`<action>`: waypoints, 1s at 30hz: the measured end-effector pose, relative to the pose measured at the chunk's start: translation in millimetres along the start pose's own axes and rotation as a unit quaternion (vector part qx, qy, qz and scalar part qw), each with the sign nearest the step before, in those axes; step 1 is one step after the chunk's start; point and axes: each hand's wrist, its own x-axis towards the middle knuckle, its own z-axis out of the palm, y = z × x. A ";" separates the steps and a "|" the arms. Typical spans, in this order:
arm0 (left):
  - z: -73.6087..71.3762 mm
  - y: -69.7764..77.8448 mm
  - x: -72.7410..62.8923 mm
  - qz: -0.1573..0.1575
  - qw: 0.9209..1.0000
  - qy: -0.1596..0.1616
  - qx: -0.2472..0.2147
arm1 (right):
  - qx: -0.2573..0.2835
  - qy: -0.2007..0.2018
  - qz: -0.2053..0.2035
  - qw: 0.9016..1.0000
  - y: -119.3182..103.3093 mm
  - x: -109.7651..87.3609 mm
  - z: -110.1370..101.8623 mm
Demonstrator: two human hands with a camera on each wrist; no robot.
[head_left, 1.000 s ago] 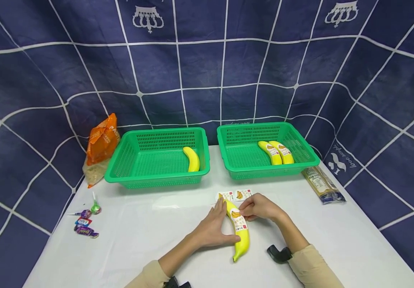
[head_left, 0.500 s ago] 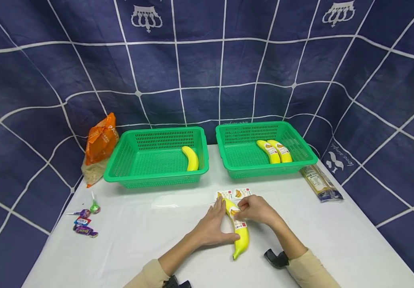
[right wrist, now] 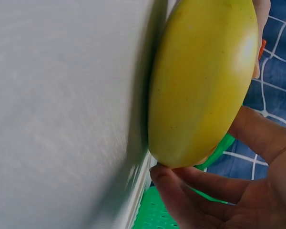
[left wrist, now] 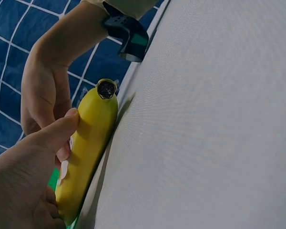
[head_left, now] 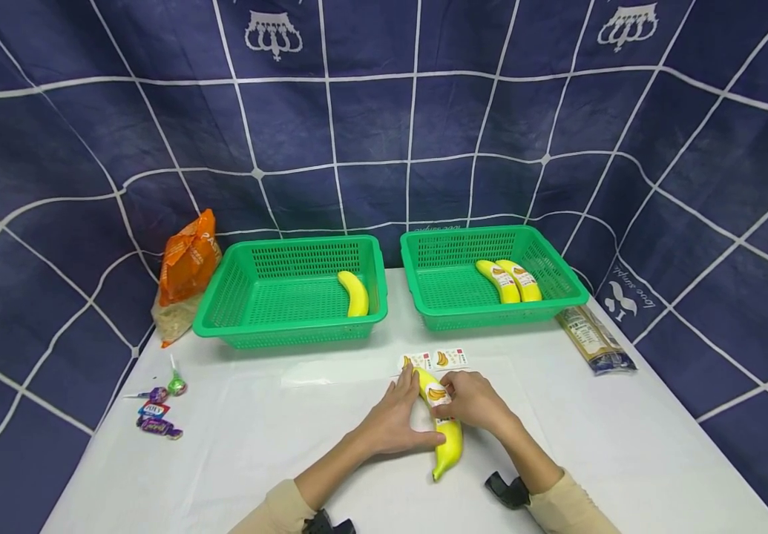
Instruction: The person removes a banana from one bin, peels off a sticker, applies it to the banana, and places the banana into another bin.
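Note:
A yellow banana [head_left: 450, 447] lies on the white table, its stem end toward me. My left hand [head_left: 389, 424] holds it from the left, thumb near the stem end and fingers at the far end. On its upper face is a white label [head_left: 435, 394] with a banana picture, partly covered by my right hand [head_left: 478, 401]. The right thumb presses over the label while the other fingers touch the banana's right side. In the left wrist view, an edge of the label [left wrist: 63, 171] stands slightly off the peel. The right wrist view shows the banana's bare side [right wrist: 200, 86].
Two labels [head_left: 449, 359] lie beyond the banana. The left green basket [head_left: 290, 327] holds one plain banana [head_left: 355, 295]; the right basket [head_left: 490, 317] holds two labelled bananas [head_left: 520, 280]. Candies [head_left: 158, 426] and an orange bag [head_left: 188, 259] are left, a flat packet [head_left: 596, 341] right.
My right hand has gone from pinching the label's right edge to pressing across the label, moving slightly left and down over it. The left hand and banana have stayed put.

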 end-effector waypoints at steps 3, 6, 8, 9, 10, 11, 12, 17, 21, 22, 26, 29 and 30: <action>-1.7 0.7 1.3 0.000 1.000 -0.001 -0.002 | 0.000 0.005 0.005 1.000 1.3 1.6 -0.5; -3.3 1.6 1.4 -0.001 1.000 -0.004 -0.008 | -0.002 0.006 0.010 1.000 3.1 3.3 -0.9; -3.5 1.9 1.0 -0.002 1.000 -0.005 -0.010 | -0.001 0.004 0.014 1.000 3.5 3.6 -0.9; -3.5 2.2 0.9 -0.002 1.000 -0.006 -0.010 | -0.002 0.003 0.016 1.000 3.7 3.6 -0.6; -3.2 2.1 0.8 -0.003 1.000 -0.007 -0.011 | -0.001 0.003 0.017 1.000 3.7 3.3 -0.4; -2.9 2.0 0.7 -0.003 1.000 -0.008 -0.010 | 0.000 0.003 0.017 1.000 3.5 3.0 -0.3; -2.6 1.9 0.7 -0.003 1.000 -0.007 -0.008 | 0.004 0.003 0.019 1.000 3.1 2.8 0.2; -6.6 0.4 -0.2 -0.001 1.000 -0.010 -0.011 | 0.019 0.006 0.015 1.000 2.2 1.8 2.2; -19.9 -0.3 2.0 -0.002 1.000 0.007 -0.025 | 0.026 -0.001 0.011 1.000 3.6 0.0 5.8; -24.4 -0.1 4.5 -0.002 0.999 0.014 -0.030 | 0.027 -0.005 0.010 1.000 4.1 -0.3 6.7; -44.8 2.4 25.2 0.003 0.997 0.054 -0.047 | 0.029 0.001 0.006 1.000 6.6 -0.2 6.9; -57.6 4.9 47.1 0.001 0.994 0.080 -0.070 | 0.027 0.006 0.005 1.000 6.9 1.3 3.8; -61.2 5.6 55.0 0.002 0.993 0.088 -0.078 | 0.027 0.006 0.003 1.000 6.7 1.8 2.4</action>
